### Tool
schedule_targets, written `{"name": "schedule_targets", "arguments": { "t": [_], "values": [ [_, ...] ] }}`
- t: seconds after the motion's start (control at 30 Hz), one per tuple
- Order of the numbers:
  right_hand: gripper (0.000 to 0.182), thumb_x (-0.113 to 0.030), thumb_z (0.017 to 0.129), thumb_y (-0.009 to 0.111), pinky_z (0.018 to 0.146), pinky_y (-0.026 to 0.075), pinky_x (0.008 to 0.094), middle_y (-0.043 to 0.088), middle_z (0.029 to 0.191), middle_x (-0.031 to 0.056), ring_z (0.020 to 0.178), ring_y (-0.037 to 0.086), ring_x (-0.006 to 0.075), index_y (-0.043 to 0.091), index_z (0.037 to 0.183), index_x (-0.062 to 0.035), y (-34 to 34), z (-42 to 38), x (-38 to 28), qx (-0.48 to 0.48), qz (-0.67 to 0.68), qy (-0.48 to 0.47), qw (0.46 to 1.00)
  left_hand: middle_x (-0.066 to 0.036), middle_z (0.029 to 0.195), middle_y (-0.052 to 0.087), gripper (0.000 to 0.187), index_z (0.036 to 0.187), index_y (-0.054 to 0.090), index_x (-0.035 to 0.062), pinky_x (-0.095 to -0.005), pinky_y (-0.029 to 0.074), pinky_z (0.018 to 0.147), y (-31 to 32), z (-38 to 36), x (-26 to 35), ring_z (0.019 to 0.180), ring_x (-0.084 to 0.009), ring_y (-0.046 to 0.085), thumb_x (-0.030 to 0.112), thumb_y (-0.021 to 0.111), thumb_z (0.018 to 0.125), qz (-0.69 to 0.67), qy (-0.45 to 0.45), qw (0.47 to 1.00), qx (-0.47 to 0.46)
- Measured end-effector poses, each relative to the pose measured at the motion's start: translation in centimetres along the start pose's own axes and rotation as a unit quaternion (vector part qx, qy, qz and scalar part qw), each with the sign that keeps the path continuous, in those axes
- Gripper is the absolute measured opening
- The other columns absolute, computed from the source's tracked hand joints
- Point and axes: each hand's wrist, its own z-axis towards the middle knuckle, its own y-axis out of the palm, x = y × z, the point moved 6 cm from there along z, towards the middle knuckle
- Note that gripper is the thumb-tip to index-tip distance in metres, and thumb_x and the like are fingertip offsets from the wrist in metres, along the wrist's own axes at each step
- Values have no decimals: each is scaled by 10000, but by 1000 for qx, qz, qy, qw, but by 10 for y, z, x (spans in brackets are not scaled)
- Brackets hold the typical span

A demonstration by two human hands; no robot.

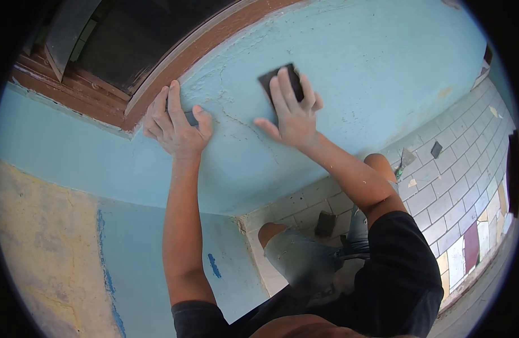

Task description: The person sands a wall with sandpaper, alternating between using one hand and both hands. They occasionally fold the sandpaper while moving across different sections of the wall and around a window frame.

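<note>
My right hand (295, 112) lies with its fingers stretched over a dark, flat sheet (296, 84), pressing it against the light blue wall (377, 62). The sheet looks like sandpaper. To the left, my left hand (179, 124) rests with spread fingers at the wall's edge beside the brown window frame (152, 93). Something dark shows between its thumb and fingers, too hidden to name. Fine cracks and rough paint run over the wall between my two hands.
On the tiled floor (439, 186) lie a scraper (404, 163), a small dark piece (436, 150) and another dark piece (325, 224) near my legs. A bare yellowish wall patch (45, 242) is at the lower left. The window stands at the upper left.
</note>
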Motion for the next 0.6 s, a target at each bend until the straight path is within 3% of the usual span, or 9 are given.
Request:
{"name": "schedule_targets", "arguments": {
  "t": [0.03,0.13,0.27,0.33,0.4,0.47,0.6],
  "values": [
    [778,-660,983,521,1125,181,477,482,1596,121,1515,221,390,577,1459,-47,9,-32,-11,-20,27,-72,997,-79,1275,623,507,1328,669,84,-418,358,1024,0,1,-3,1189,-249,514,395,482,975,-3,0,1000,3],
    [738,-679,965,535,1112,186,456,529,1562,88,1521,232,379,647,1394,-89,0,-39,-8,-32,9,-131,991,-71,1282,624,493,1327,671,94,-408,360,1021,1,-1,-3,1199,-247,511,386,495,972,3,0,1000,8],
    [788,-681,979,502,1065,189,466,459,1619,82,1508,229,364,563,1479,-75,-1,56,-23,-6,-8,-46,999,-59,1285,628,479,1324,674,101,-399,355,1028,3,-3,-2,1196,-243,517,378,504,972,-11,-10,1000,14],
    [807,-670,986,492,1046,187,479,432,1636,95,1499,226,371,523,1507,-54,-3,82,-28,65,-34,-21,997,-51,1278,631,471,1321,676,107,-392,358,1027,0,-1,-4,1194,-237,522,376,506,973,-16,-11,1000,18],
    [819,-662,985,505,1062,179,477,428,1631,136,1513,207,400,527,1493,-20,2,45,-20,14,-30,-46,998,-46,1276,632,471,1320,677,110,-392,358,1027,1,-2,-7,1194,-234,524,378,509,970,-12,-10,1000,21],
    [826,-658,981,518,1072,175,483,421,1631,156,1528,185,419,523,1493,-9,11,-45,-3,-49,-17,-79,995,-41,1274,633,470,1319,677,113,-392,359,1028,2,-4,-4,1195,-231,525,379,513,968,-8,-23,999,28],
    [838,-648,975,532,1075,172,512,404,1639,164,1530,168,451,497,1512,-6,8,-39,-4,-81,1,-100,992,-26,1295,631,470,1321,677,122,-387,359,1037,3,-5,-4,1202,-228,529,384,531,959,1,-29,999,28]
  ]
}}
